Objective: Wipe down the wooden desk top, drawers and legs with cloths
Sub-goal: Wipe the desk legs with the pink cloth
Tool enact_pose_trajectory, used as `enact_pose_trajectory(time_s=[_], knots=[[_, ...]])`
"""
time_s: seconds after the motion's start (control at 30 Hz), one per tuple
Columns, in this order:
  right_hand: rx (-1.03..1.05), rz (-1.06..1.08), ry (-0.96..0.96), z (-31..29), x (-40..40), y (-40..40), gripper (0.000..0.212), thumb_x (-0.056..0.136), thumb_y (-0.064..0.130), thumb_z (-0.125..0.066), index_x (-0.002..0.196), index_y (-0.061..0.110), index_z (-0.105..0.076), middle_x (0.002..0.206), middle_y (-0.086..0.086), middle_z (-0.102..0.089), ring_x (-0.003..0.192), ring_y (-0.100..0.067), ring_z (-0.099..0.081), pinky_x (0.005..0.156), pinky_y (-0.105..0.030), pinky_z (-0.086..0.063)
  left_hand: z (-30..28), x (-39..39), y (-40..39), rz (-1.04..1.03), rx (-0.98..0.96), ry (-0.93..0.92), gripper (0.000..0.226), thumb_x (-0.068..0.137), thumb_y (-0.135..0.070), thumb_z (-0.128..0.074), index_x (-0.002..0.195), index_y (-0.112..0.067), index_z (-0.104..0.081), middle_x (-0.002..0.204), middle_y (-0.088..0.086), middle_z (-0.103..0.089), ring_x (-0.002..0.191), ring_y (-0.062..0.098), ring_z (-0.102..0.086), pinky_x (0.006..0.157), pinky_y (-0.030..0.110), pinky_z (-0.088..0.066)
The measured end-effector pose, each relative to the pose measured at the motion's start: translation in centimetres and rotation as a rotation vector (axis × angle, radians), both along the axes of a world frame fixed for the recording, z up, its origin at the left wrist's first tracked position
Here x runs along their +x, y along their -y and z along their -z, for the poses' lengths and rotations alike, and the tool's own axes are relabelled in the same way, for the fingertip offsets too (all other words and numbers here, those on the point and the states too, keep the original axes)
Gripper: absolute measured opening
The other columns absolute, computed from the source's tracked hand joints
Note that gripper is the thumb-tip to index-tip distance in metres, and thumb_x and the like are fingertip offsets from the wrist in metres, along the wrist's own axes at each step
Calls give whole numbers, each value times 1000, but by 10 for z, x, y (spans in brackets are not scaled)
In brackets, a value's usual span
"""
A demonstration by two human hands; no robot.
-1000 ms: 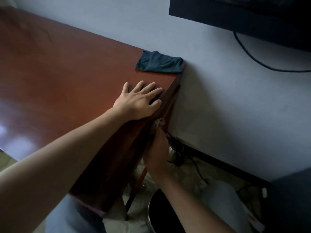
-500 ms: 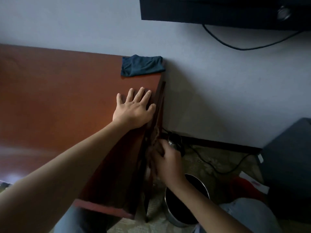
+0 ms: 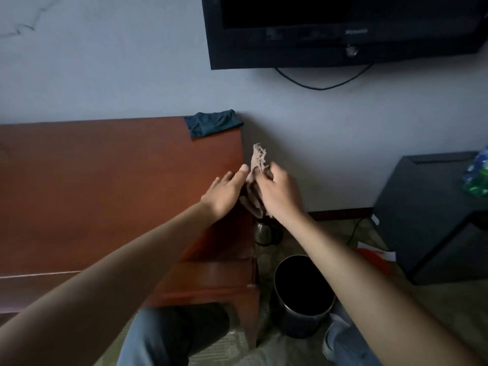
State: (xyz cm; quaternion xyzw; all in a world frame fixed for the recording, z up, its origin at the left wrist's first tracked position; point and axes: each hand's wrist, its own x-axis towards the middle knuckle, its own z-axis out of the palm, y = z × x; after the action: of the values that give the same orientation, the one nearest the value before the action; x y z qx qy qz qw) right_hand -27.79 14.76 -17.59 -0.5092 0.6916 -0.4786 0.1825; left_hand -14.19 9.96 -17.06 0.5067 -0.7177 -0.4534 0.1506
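The reddish-brown wooden desk (image 3: 105,186) stands against the pale grey wall (image 3: 132,62), its left part cut off by the frame edge and its near right corner covered by the left forearm. A folded dark blue cloth (image 3: 212,123) lies on the far right corner of the desk top, touching the wall.

Just off the desk's right edge, the right hand (image 3: 281,192) grips a crumpled pinkish-beige cloth (image 3: 257,165), fingers curled round it; a frayed end sticks up above the fist and a fold hangs below. The left hand (image 3: 224,192) is at the desk edge with fingers straight and relaxed, its fingertips (image 3: 244,169) touching the same cloth. How much of the cloth lies between the two hands cannot be made out.

Below the hands, a small shiny metal vessel (image 3: 262,232) on the floor is half hidden by the cloth and the desk side; the dim light blurs its shape. A round dark waste bin (image 3: 301,294) stands beside the desk leg, partly crossed by the right forearm. The black wall-mounted screen (image 3: 330,30) is cut off at the top, a cable (image 3: 322,87) drooping beneath it. A dark low cabinet (image 3: 427,207) runs out of frame on the right.
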Motion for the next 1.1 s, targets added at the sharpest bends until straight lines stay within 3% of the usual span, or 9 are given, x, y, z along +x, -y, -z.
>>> enact_pose_trajectory(time_s=[0.1, 0.23, 0.37, 0.47, 0.7, 0.87, 0.93, 1.03, 1.1], knots=[[2, -47, 150, -20, 24, -28, 35, 96, 32, -59, 66, 16, -53, 56, 2, -58, 62, -22, -58, 61, -35, -41, -3, 32, -44, -8, 168, -434, 81, 90, -78, -54, 108, -1, -73, 106, 24, -75, 113, 42, -68, 108, 53, -48], [-31, -208, 263, -55, 61, -64, 49, 96, 19, -58, 49, 20, -45, 52, -3, -42, 56, -18, -41, 62, -35, -31, -22, 78, -77, -128, 71, -637, 36, 90, -23, -79, 107, 3, -62, 99, 28, -72, 99, 51, -69, 90, 61, -57], [44, -251, 326, -82, 82, -89, 26, 99, 15, -62, 74, 12, -65, 73, -10, -66, 68, -21, -60, 66, -38, -51, -46, 124, -86, -88, 4, -610, 15, 92, 3, -70, 98, -4, -59, 83, 15, -68, 71, 29, -68, 65, 42, -59], [70, -249, 363, -94, 89, -96, 17, 99, 17, -67, 101, 2, -73, 98, -13, -77, 80, -19, -71, 75, -37, -60, -61, 151, -89, -48, 1, -674, 6, 101, 2, -58, 103, -3, -62, 83, 8, -71, 70, 20, -70, 66, 35, -61], [86, -275, 460, -114, 93, -91, 20, 100, 24, -64, 105, 7, -74, 92, -8, -76, 87, -25, -72, 82, -34, -58, -67, 197, -67, -18, 15, -669, 33, 97, 18, -41, 107, 0, -68, 92, 14, -69, 82, 25, -66, 69, 33, -58], [292, -349, 193, -112, 103, -75, 39, 91, 34, -76, 124, 17, -66, 113, 1, -75, 100, -16, -72, 86, -31, -58, -64, 198, -57, -24, 174, -754, 39, 93, 22, -38, 109, 1, -67, 92, 15, -69, 85, 25, -67, 81, 34, -57], [361, -365, 131, -103, 109, -67, 46, 88, 24, -80, 131, 20, -63, 111, 1, -75, 94, -17, -73, 83, -29, -57, -66, 193, -56, -7, 192, -769, 41, 91, 23, -36, 111, 3, -66, 91, 15, -71, 86, 24, -69, 79, 30, -60], [320, -390, 152, -92, 106, -62, 25, 90, 14, -77, 114, 13, -76, 88, 0, -77, 69, -8, -66, 60, -18, -50, -66, 192, -54, -16, 186, -747, 43, 90, 22, -34, 110, 2, -66, 94, 15, -72, 89, 23, -70, 79, 30, -60], [229, -301, 113, -90, 102, -62, 14, 93, 19, -75, 103, 11, -78, 83, -4, -77, 59, -5, -61, 59, -19, -46, -68, 196, -51, -44, 114, -673, 45, 89, 22, -32, 106, -1, -68, 95, 13, -71, 88, 22, -67, 76, 31, -58]])
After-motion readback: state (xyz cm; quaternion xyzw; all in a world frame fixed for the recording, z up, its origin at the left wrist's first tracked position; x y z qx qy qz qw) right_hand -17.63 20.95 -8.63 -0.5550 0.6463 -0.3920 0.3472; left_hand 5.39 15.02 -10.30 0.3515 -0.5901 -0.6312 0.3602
